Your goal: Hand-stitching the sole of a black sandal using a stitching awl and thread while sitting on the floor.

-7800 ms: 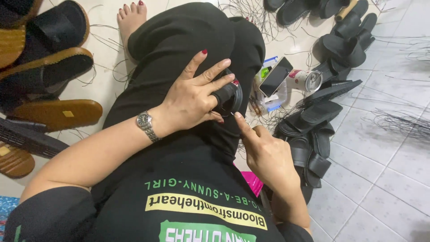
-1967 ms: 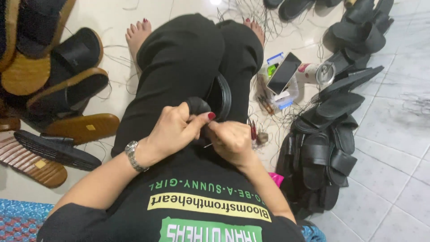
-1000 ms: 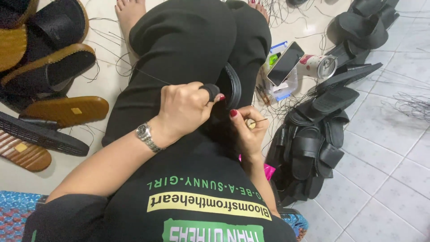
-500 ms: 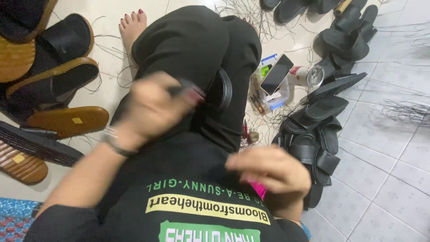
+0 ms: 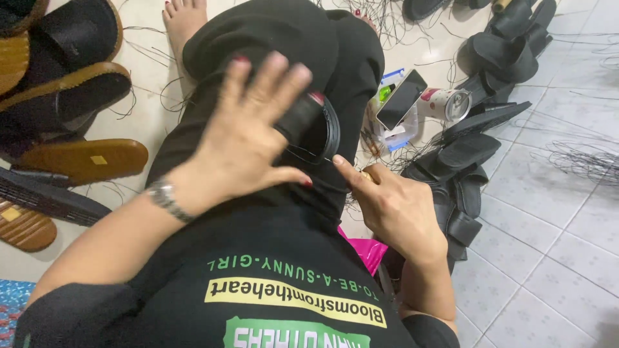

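While the black sandal (image 5: 316,129) is lodged on the lap, long axis running away from the body, the left hand (image 5: 248,138) is spread open over it; the right hand (image 5: 393,206), loosely curled beside it, is seen pinching something small

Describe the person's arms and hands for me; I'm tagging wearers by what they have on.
Both forearms are bare, with short black sleeves showing at the bottom edge. The left hand has a silver metal wristwatch on its wrist and red-painted nails. The right hand also has red nail polish; no watch, bracelet or ring shows on it. No gloves on either hand.
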